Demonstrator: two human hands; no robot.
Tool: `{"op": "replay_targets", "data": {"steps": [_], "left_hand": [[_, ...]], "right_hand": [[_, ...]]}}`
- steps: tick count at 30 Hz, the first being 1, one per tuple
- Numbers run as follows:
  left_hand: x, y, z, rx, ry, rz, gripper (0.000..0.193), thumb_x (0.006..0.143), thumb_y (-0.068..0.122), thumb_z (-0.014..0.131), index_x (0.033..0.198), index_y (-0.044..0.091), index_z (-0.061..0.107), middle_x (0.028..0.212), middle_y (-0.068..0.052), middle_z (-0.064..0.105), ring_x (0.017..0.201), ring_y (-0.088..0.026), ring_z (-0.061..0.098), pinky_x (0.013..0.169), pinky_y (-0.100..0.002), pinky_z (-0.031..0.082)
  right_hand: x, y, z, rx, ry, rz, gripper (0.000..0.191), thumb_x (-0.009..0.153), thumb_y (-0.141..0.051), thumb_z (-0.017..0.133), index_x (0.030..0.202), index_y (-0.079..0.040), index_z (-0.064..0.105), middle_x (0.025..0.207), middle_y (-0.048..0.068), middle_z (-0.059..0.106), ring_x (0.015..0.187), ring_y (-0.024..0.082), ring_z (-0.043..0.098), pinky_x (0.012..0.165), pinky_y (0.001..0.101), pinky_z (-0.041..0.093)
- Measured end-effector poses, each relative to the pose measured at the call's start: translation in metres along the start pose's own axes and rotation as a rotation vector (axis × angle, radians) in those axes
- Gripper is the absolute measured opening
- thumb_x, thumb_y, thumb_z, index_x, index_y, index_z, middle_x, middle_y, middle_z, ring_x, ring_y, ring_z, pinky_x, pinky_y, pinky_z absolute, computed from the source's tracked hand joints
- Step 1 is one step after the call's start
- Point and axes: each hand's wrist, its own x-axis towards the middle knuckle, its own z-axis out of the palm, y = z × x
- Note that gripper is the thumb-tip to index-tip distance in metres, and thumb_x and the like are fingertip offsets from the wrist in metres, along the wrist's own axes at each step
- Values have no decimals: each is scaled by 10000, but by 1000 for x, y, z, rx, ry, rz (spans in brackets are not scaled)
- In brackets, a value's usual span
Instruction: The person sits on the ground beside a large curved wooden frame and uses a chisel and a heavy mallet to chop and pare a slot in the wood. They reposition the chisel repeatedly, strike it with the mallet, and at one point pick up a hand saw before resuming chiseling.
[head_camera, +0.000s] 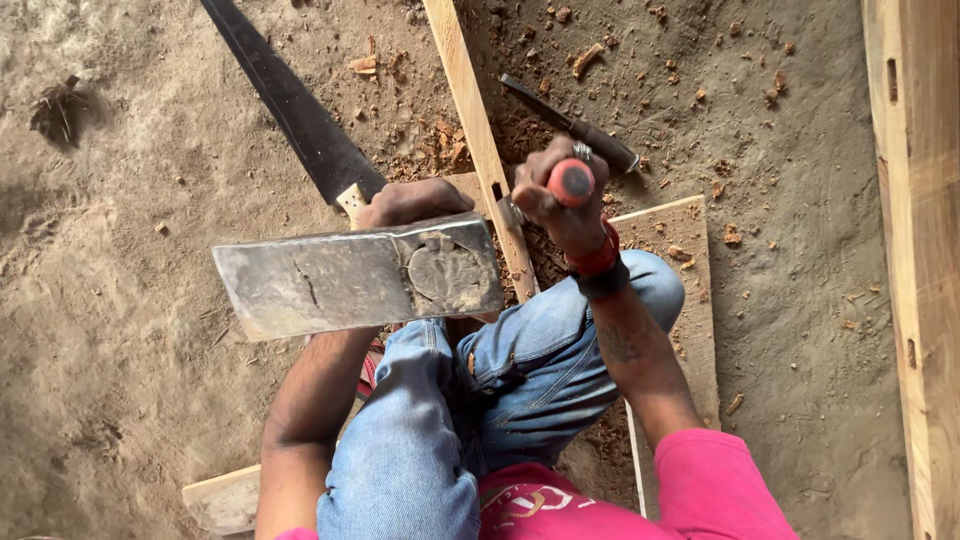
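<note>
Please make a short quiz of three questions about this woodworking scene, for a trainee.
1. True or false: the left hand holds an axe head.
2. What colour is the chisel handle in the right hand?
3. What lies on the ground behind the axe head? A) handsaw B) drill C) bucket

Key: 1 true; 2 red; 3 A.

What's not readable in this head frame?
- Chisel: blade tip hidden by the right hand and the wooden strip.
- Left hand: fingers and grip hidden behind the axe head.
- Saw: tip cut off by the top edge.
- Plank: cut off by the right edge.
</note>
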Motion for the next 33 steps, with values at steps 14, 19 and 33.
{"op": "replay_targets", "data": {"steps": [14,19,33], "left_hand": [[9,23,-11,62,-181,56,266,837,258,806,999,63,725,896,-51,707,830,-177,695,760,-299,567],[14,49,-9,262,-224,547,319,853,276,822,1031,43,697,909,-95,695,822,-217,686,734,-338,576],[15,97,-10,696,-443,264,260,1034,260,675,1155,30,665,1017,-135,692,893,-261,698,747,-405,613]], "right_hand": [[-25,-3,7,3,-20,-88,254,934,-15,766,962,-60,518,840,38,584,712,135,590,620,304,482],[-44,12,0,386,86,-46,509,816,-133,836,1204,-91,510,1028,75,638,929,175,657,750,349,555],[-53,29,-5,-63,-89,-17,427,837,-146,821,1139,-86,525,974,68,627,879,171,641,721,342,538]]}}
